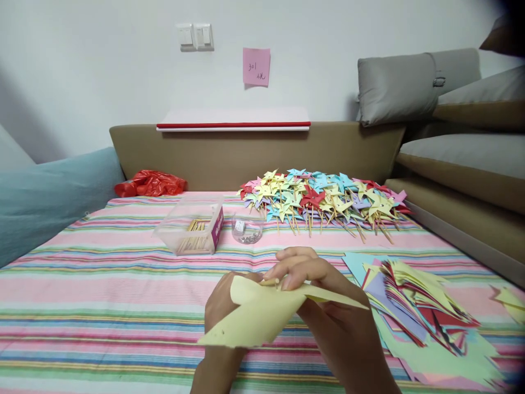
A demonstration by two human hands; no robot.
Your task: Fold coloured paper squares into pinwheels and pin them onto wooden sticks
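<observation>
Clearly, our right hand [330,293] pinches yellow paper [256,318]; whether our left hand [219,300] grips is hidden. Overpressing could crease the paper.

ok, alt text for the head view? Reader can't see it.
A person's left hand and right hand hold a pale yellow paper shape above a striped cloth. Beyond are a clear box of sticks, a small round tub and a heap of paper pinwheels; stacked colored paper lies at right.
</observation>
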